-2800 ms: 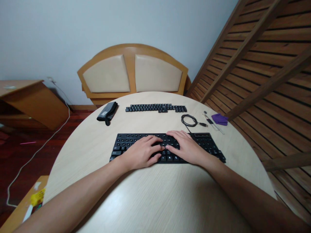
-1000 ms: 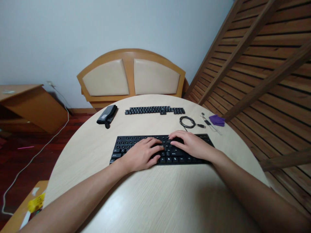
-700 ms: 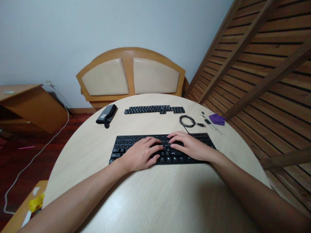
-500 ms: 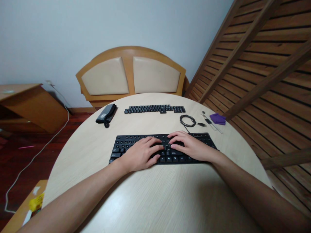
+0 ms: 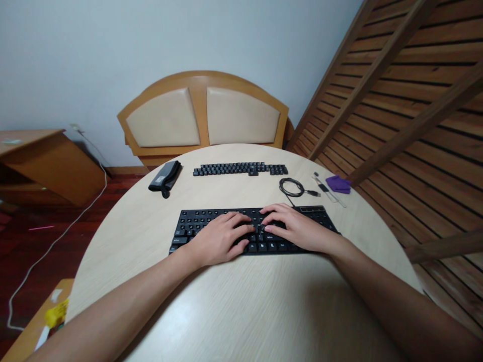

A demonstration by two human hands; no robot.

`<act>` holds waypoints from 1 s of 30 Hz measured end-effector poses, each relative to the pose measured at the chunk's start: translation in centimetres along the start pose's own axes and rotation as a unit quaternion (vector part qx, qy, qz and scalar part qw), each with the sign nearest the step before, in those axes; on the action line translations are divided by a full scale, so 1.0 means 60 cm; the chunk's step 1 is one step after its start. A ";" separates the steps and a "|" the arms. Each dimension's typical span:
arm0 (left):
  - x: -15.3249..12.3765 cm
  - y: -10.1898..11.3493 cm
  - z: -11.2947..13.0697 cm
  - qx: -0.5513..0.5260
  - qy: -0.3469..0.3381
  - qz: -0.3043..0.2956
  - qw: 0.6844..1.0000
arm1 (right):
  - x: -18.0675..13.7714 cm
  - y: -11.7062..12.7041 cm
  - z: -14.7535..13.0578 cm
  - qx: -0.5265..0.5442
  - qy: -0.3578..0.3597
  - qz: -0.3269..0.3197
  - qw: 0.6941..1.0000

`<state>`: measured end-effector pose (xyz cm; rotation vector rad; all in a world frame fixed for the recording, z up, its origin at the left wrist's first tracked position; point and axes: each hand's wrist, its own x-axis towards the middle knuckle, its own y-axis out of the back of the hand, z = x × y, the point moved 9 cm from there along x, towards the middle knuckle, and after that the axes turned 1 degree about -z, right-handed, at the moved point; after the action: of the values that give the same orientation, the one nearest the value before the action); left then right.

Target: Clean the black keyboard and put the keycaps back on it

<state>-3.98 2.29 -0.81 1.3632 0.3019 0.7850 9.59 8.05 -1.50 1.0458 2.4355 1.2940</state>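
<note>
A black keyboard (image 5: 194, 220) lies lengthwise across the round table, with many bare key sockets in its upper rows and keycaps along its front rows. Over its middle rests my left hand (image 5: 222, 239), fingers apart and fingertips on the keys. My right hand (image 5: 298, 229) comes in from the other side, its fingers also apart, touching the keyboard just right of the left fingertips. Part of the key area is hidden under both hands. Behind the keyboard, loose black keycaps (image 5: 234, 169) are laid out in rows.
A coiled black USB cable (image 5: 291, 188) sits behind the keyboard's right part. Farther right are a purple cloth (image 5: 338, 184) and a thin tool with a black part (image 5: 322, 187). A dark folded pouch (image 5: 165, 176) lies at the back left of the pale table (image 5: 124, 236).
</note>
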 end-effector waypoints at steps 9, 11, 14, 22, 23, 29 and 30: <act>0.000 0.001 0.000 -0.002 -0.001 0.004 1.000 | 0.001 0.000 -0.009 -0.028 0.012 0.000 1.000; 0.000 0.002 0.000 -0.006 0.000 0.006 1.000 | 0.001 -0.001 -0.012 -0.038 0.012 0.003 0.999; 0.000 0.001 0.000 -0.009 0.000 0.005 1.000 | 0.001 0.000 -0.014 -0.049 0.008 0.012 0.999; 0.001 0.003 0.001 -0.008 0.001 0.010 1.000 | 0.003 0.005 -0.019 -0.055 -0.002 0.033 0.998; 0.000 0.003 0.000 -0.008 0.001 0.011 1.000 | 0.004 0.005 -0.020 -0.057 -0.002 0.036 0.998; -0.001 0.002 -0.001 -0.009 0.001 0.007 1.000 | 0.005 0.007 -0.030 -0.066 0.011 0.048 0.997; -0.001 0.001 -0.001 -0.008 0.001 0.005 1.000 | 0.005 0.007 -0.031 -0.069 0.012 0.048 0.996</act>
<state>-4.06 2.31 -0.76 1.3493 0.2905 0.7957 8.71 7.23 0.00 1.1278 2.2988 1.4901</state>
